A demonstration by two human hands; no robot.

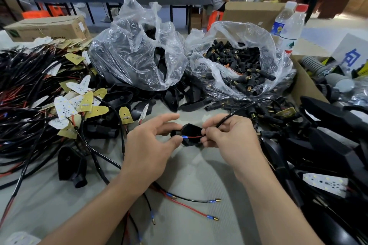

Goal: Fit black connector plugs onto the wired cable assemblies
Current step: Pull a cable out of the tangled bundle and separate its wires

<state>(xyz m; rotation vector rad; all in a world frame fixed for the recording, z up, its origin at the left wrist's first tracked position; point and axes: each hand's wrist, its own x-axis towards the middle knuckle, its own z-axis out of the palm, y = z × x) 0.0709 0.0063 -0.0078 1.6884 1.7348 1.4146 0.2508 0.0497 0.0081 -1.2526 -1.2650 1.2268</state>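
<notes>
My left hand [152, 140] grips a black plastic housing [189, 132] between thumb and fingers at the middle of the table. My right hand [229, 137] pinches a black cable [237, 112] whose thin red wire with a blue sleeve [192, 137] lies across the housing. The cable arcs up and to the right over the pile. Loose cable ends with red and black wires and brass tips [216, 219] lie on the table near my forearms.
A clear bag of black connector plugs [239, 63] stands behind my hands, beside a bag of black housings [137, 55]. A heap of wired LED boards [65, 103] fills the left. Finished black parts [328, 155] pile up at right. Two water bottles [288, 26] stand at back right.
</notes>
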